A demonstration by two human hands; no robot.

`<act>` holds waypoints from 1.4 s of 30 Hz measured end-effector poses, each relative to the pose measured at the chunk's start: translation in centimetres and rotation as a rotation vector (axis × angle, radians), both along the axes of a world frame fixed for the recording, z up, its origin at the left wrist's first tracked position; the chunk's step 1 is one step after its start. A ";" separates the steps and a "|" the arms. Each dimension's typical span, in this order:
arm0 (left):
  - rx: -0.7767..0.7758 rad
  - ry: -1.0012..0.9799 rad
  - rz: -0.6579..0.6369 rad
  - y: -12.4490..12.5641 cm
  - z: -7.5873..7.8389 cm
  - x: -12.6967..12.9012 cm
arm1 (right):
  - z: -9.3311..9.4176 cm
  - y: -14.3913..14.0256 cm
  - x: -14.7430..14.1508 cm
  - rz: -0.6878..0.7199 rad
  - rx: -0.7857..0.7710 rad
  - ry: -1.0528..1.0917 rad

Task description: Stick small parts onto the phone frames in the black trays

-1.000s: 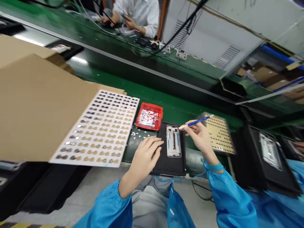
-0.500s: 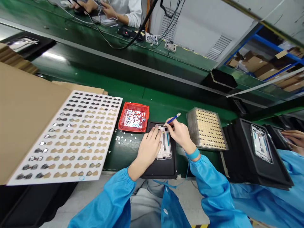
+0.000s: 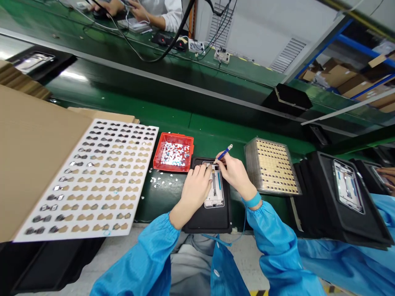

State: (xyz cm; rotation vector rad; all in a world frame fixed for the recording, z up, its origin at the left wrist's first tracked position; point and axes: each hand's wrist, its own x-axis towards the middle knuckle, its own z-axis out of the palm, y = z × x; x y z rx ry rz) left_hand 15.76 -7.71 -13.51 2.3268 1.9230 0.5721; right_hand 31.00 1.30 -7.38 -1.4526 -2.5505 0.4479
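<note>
My right hand (image 3: pixel 237 176) grips a slim blue pen-like tool (image 3: pixel 224 151) with a pale end. Its tip points down at the top edge of a silver phone frame (image 3: pixel 217 191). My left hand (image 3: pixel 196 189) lies over the frame's upper left side, fingers stretched out and pressing on it. Beneath the frame is a black tray (image 3: pixel 203 220). A blue strip and a dark ribbon show inside the frame. My fingers hide its top left part, and whatever small piece lies at the tool tip is too small to make out.
Left of the tray stands a red bin (image 3: pixel 156 158) of small white bits, some scattered beside it. A white sheet (image 3: pixel 135 197) carries rows of dark parts. Stacked clear trays (image 3: pixel 274 166) and black trays (image 3: pixel 333 213) stand right. A co-worker's hand (image 3: pixel 387 174) shows far right.
Both hands stay at the top of the phone frame, with only a slight shift of the right hand and tool. The whole view has turned a little.
</note>
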 end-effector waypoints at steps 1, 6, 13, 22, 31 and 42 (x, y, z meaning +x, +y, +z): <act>-0.006 0.004 0.002 0.1 0.1 0.1 | 0.0 -0.1 -0.1 0.001 0.004 -0.014; -0.036 0.023 0.024 0.7 0.7 0.8 | -0.4 -0.1 -0.2 -0.013 0.008 0.017; -0.028 0.061 -0.001 1.4 1.5 0.9 | 0.2 -4.3 2.5 -0.333 -0.161 0.898; -0.029 0.060 -0.017 0.6 1.9 0.9 | 2.7 -19.6 4.1 0.047 -0.651 0.479; 0.320 -0.419 -0.061 -8.3 1.8 -2.8 | 0.3 -17.5 3.4 -0.043 -0.500 0.533; 0.446 -0.440 0.081 -9.8 -1.4 -4.4 | -3.9 -5.0 -0.7 -0.297 -0.411 0.934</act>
